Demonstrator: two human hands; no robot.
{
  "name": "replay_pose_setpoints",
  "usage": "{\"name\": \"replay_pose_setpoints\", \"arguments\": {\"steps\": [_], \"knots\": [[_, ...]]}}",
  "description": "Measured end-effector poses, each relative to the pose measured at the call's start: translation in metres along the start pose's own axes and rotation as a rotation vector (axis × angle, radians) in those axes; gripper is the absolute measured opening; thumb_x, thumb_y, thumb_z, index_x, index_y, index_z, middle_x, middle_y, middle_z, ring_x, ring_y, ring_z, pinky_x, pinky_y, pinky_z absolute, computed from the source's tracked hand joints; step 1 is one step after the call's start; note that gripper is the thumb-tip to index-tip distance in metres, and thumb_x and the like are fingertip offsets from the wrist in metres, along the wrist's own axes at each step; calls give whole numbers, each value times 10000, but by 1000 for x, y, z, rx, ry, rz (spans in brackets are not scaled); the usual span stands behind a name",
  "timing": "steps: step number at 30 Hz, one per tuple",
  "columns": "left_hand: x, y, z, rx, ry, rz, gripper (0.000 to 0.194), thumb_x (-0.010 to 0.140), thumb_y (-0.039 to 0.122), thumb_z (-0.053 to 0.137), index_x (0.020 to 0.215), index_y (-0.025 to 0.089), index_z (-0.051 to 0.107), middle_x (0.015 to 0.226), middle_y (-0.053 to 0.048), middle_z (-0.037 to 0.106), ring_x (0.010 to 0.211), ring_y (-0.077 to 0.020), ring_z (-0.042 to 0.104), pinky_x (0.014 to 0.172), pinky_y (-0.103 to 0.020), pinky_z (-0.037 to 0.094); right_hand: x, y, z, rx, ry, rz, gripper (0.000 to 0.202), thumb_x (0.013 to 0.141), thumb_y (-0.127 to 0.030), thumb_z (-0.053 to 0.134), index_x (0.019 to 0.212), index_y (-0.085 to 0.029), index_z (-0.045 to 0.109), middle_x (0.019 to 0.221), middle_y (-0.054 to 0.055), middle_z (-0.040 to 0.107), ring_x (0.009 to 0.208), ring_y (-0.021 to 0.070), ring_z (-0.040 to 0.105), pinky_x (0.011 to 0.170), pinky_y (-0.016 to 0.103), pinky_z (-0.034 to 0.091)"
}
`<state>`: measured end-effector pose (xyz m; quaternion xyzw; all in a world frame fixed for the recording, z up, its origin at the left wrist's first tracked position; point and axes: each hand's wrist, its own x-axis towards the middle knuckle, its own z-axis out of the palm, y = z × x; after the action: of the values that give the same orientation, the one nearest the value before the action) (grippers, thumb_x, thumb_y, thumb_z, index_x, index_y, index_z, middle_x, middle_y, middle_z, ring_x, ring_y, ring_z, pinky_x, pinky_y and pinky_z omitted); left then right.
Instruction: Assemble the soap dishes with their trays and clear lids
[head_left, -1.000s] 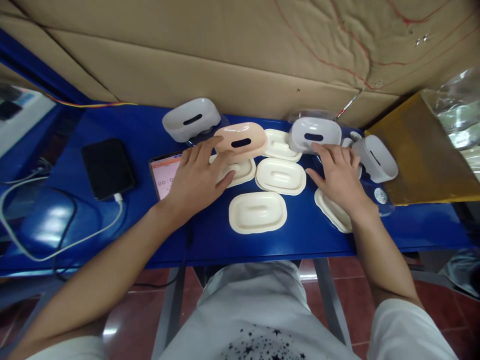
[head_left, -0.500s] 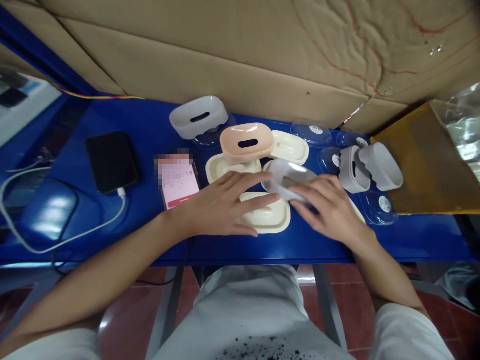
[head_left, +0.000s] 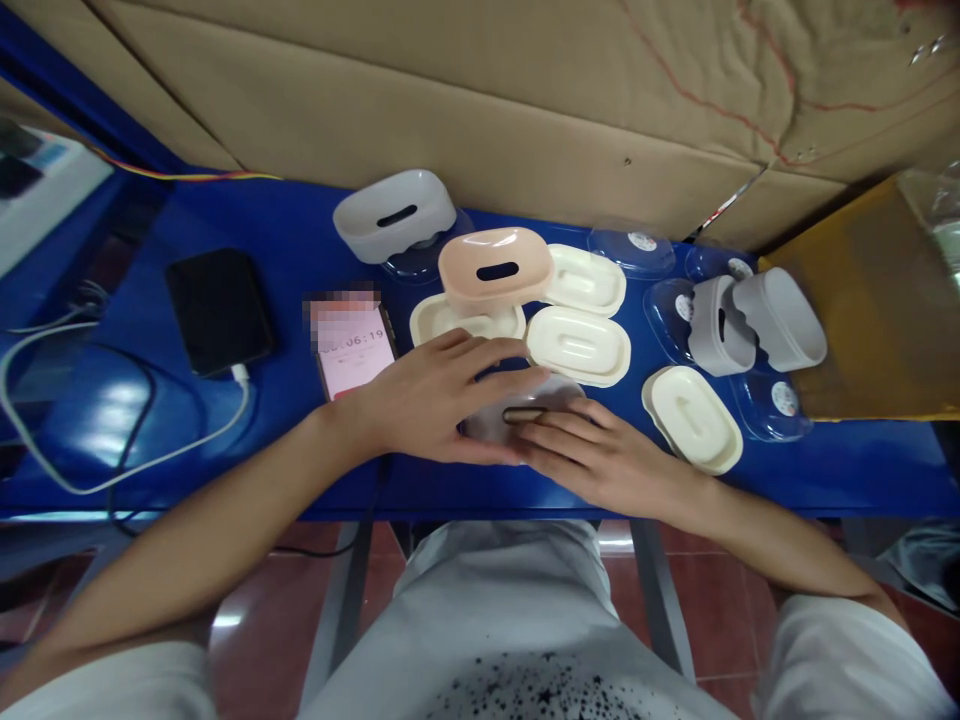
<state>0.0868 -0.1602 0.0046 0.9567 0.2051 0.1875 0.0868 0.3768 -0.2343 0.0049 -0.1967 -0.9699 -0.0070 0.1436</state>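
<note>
A grey oval soap dish [head_left: 491, 412] with a slot in its bottom lies near the table's front, between both hands. My left hand [head_left: 431, 395] spans its left end, fingers along the far rim and thumb at the near side. My right hand [head_left: 592, 455] grips the right end, its fingers reaching over the rim beside the slot. The cream tray seen earlier at this spot is hidden by the dish and hands. Just beyond lies a bare cream ridged tray [head_left: 579, 345]. Behind my left hand, a peach soap dish [head_left: 480, 250] overlaps another cream tray [head_left: 427, 318].
More cream trays lie at the back [head_left: 589, 280] and right [head_left: 694, 415]. Grey soap dishes stand at back left [head_left: 367, 225] and right [head_left: 791, 325], among clear plastic lids [head_left: 780, 405]. A phone [head_left: 352, 350], a cabled black device [head_left: 221, 310] and a cardboard box [head_left: 862, 320] flank them.
The grey soap dish has come toward me and left, off the middle cream tray, which now shows bare. My right hand moved with it; my left hand has closed around its left end.
</note>
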Motion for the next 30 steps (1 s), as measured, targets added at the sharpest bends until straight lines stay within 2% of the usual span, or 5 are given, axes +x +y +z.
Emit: {"name": "replay_pose_setpoints", "arguments": {"steps": [10, 15, 19, 24, 30], "knots": [[0, 0, 7, 27, -67, 29, 759, 1057, 776, 637, 1591, 238, 611, 1412, -149, 758, 1198, -320, 768, 1071, -448, 588, 0, 15, -8, 44, 93, 48, 263, 1161, -228, 575, 1352, -194, 753, 1362, 68, 831, 1306, 215, 741, 1143, 396, 541], [-4, 2, 8, 56, -55, 43, 656, 1079, 679, 667, 1501, 176, 679, 1468, -181, 738, 1272, -340, 756, 1125, -473, 578, -22, 54, -37, -144, 77, 625, 397, 1183, -320, 455, 1489, -214, 686, 1457, 127, 780, 1357, 327, 711, 1114, 510, 506], [-4, 6, 7, 19, -113, 37, 685, 1089, 654, 667, 1555, 152, 645, 1519, -188, 716, 1353, -355, 726, 1169, -482, 553, -42, 81, -38, -365, -40, 960, 529, 1158, -391, 410, 1611, -175, 579, 1601, 202, 664, 1451, 417, 613, 1189, 623, 414], [-3, 12, 8, -42, -217, -24, 880, 1017, 780, 702, 1671, 210, 553, 1654, -177, 620, 1455, -383, 658, 1286, -526, 457, -52, 90, -20, -375, -143, 1012, 577, 1132, -408, 447, 1626, -122, 532, 1630, 261, 620, 1553, 452, 510, 1253, 741, 306], [-1, 17, 10, -86, -301, -77, 985, 969, 819, 733, 1725, 238, 488, 1731, -165, 535, 1514, -415, 586, 1336, -551, 387, -47, 88, -19, -326, -183, 965, 556, 1121, -450, 469, 1627, -231, 538, 1655, 199, 604, 1536, 414, 534, 1277, 748, 287]]}}
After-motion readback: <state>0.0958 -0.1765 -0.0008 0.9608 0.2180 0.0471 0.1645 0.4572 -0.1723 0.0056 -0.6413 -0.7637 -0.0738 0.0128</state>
